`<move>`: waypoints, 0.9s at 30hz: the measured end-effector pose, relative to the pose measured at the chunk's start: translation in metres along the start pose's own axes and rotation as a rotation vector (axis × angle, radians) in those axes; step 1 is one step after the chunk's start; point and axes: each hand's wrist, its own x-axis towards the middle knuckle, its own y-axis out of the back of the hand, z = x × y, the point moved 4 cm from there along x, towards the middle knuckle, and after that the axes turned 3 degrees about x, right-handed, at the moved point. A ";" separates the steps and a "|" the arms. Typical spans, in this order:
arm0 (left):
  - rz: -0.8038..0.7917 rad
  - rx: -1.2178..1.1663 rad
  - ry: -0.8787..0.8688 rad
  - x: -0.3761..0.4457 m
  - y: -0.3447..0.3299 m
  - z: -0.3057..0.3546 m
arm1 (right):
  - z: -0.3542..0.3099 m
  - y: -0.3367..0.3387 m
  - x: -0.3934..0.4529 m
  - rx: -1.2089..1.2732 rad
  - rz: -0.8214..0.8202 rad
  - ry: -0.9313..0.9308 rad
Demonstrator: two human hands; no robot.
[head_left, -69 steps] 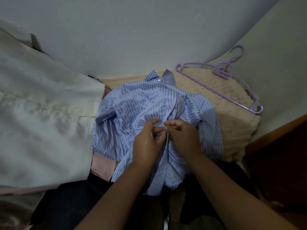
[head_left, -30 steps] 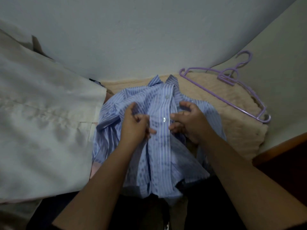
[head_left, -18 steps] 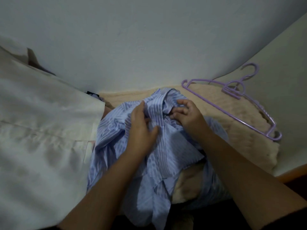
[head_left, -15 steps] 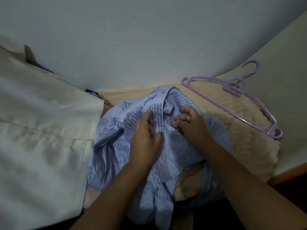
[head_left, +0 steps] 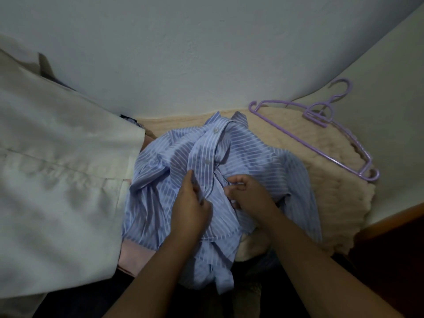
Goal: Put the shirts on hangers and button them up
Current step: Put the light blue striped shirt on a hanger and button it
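The blue striped shirt (head_left: 241, 161) is lying bunched on a cream blanket (head_left: 325, 180), collar toward the wall, between a pale cream garment (head_left: 57, 180) on the left and two purple hangers (head_left: 321, 134) lying on the blanket on the right. Whether a hanger is inside the shirt is not showing.

The left hand (head_left: 191, 207) is pinching the front placket edge between thumb and fingers, just below the second visible button (head_left: 207, 161). The right hand (head_left: 247, 193) is curling its fingers round the opposite front edge, close beside the left.

The shirt is looking thin, light and limp, creasing and sliding readily, so it is probably giving no resistance of its own. The firmest places to hold are likely the doubled placket strips and the collar (head_left: 226, 121). Pinching right beside each button and its hole, and pulling the two edges taut and level, is probably what the buttoning is calling for.
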 end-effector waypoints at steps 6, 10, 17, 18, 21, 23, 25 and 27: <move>-0.054 -0.555 0.181 -0.002 0.021 -0.014 | -0.005 -0.017 -0.009 0.085 -0.039 0.049; -0.129 -0.823 0.257 -0.012 0.031 -0.016 | -0.003 -0.030 -0.019 0.277 0.034 0.041; -0.173 -1.037 0.354 -0.020 0.030 -0.011 | 0.000 -0.028 -0.023 0.140 0.174 0.120; -0.177 -1.036 0.352 -0.020 0.030 -0.008 | 0.000 -0.027 -0.023 0.119 0.129 0.083; -0.182 -1.048 0.350 -0.022 0.031 -0.003 | -0.003 -0.022 -0.023 0.017 0.037 0.016; -0.165 -1.057 0.341 -0.024 0.033 0.001 | -0.009 -0.013 -0.027 -0.115 0.083 0.061; -0.158 -1.077 0.324 -0.027 0.035 0.006 | -0.017 -0.002 -0.033 -0.284 0.224 0.189; -0.172 -1.091 0.307 -0.031 0.035 0.014 | -0.023 0.000 -0.040 -0.271 0.268 0.264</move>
